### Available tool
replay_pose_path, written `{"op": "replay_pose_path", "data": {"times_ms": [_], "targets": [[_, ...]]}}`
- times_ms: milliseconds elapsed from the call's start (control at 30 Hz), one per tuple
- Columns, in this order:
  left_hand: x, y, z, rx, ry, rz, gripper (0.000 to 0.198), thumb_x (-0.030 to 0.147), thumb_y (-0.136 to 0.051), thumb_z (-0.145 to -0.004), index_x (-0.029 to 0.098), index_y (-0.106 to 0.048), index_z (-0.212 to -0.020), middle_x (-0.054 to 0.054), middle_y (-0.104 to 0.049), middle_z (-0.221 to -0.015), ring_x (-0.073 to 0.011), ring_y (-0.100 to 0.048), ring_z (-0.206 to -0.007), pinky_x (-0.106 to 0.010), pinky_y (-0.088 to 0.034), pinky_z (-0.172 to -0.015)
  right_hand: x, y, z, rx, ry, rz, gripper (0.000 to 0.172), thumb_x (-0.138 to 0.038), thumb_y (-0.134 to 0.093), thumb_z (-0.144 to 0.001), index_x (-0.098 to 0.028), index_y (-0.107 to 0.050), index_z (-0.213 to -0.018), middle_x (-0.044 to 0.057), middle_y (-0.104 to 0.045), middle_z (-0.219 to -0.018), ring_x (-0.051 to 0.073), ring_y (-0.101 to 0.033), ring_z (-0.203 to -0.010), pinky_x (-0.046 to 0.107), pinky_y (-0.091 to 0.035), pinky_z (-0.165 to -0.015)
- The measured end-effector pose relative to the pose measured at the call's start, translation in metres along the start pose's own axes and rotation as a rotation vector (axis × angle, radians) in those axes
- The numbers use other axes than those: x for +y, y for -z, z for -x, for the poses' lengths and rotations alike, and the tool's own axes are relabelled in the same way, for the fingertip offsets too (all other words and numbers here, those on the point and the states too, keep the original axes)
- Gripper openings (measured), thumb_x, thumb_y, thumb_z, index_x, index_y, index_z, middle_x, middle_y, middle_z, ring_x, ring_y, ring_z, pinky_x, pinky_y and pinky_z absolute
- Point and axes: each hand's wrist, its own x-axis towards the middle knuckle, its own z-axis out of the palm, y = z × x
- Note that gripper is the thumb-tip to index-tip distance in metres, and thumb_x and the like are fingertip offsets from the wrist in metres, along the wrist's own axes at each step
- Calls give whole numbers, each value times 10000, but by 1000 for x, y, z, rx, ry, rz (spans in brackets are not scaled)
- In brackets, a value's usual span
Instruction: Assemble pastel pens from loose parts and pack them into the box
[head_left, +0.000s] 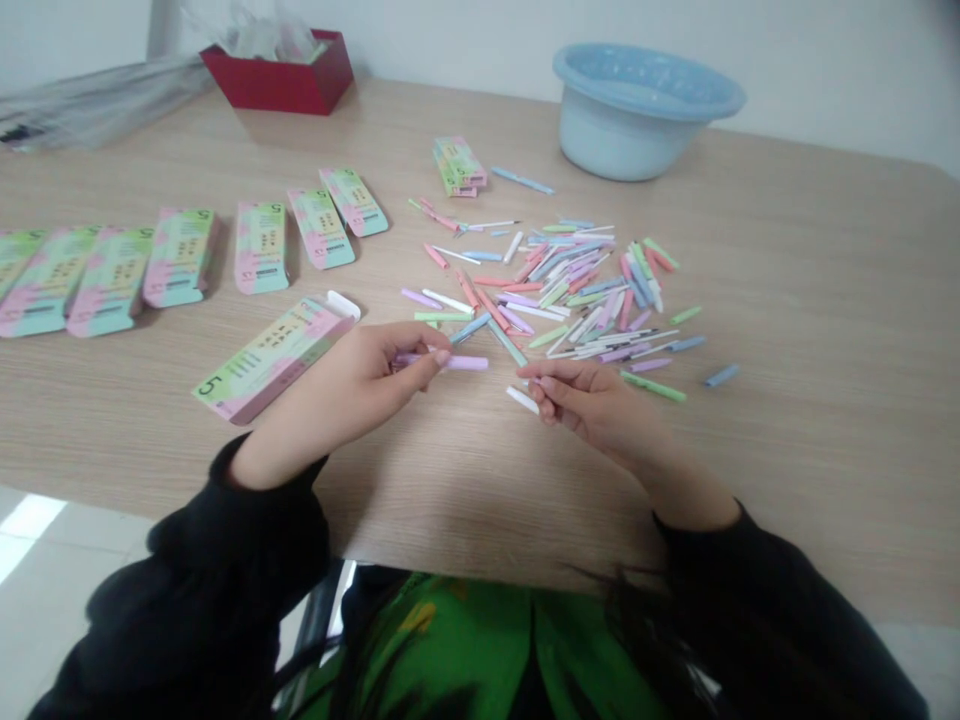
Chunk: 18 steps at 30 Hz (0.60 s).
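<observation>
My left hand [375, 375] is closed around a purple pen barrel [466, 363], whose plain end sticks out to the right past the thumb. To its right, my right hand [581, 395] is pinched, thumb against index finger; anything between those fingertips is too small to make out. A white pen cap [523, 400] lies just left of the right fingers. Ahead of both hands spreads a loose pile of pen parts [577, 270]: pink, blue, green, purple and white barrels, caps and thin refills. Beside my left wrist lies a pen box [274, 360] with its end flap open.
Several upright pen boxes [259, 248] line the left side. Two stacked boxes [459, 165] sit behind the pile. A blue basin [637, 125] stands at the back right, a red box [289, 85] with plastic bags at the back left, near clear plastic wrapping [105, 100].
</observation>
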Motion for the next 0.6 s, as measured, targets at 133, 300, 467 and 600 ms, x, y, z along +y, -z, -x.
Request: {"op": "replay_pose_path", "data": {"times_ms": [133, 300, 467, 600], "targets": [[-28, -6, -3, 130, 93, -428, 343, 399, -485, -1001, 179, -728, -1102, -109, -772, -926, -266, -689, -802, -326, -452, -687, -3, 23, 1, 129, 79, 275, 273, -346, -715, -827, -164, -729, -1030, -16, -612, -727, 106, -547, -596, 275, -460, -577], [-44, -17, -9, 61, 66, -402, 374, 397, -429, -1028, 183, -707, -1157, -132, -787, -1080, -297, -722, -973, -367, -524, -829, 6, 33, 0, 269, 215, 947, 288, -272, -483, -972, -155, -682, -1144, 30, -678, -754, 167, -615, -628, 326, -489, -652], [-48, -25, -9, 25, 18, -263, 361, 348, -413, -1017, 171, -665, -1207, -149, -721, -1216, -313, -655, -1139, -448, -480, -1013, 8, 25, -12, 248, 265, 1177, 196, -233, -499, -959, -179, -687, -976, 121, -749, -926, 252, -682, -844, 366, -468, -772], [-37, -30, -7, 63, 35, 26, 253, 356, -439, -994, 185, -620, -1038, -65, -668, -939, -241, -628, -884, -363, -505, -835, 1, 17, -16, 225, 283, 1134, 179, -251, -480, -991, -190, -648, -1000, 57, -697, -817, 206, -642, -760, 321, -444, -715]]}}
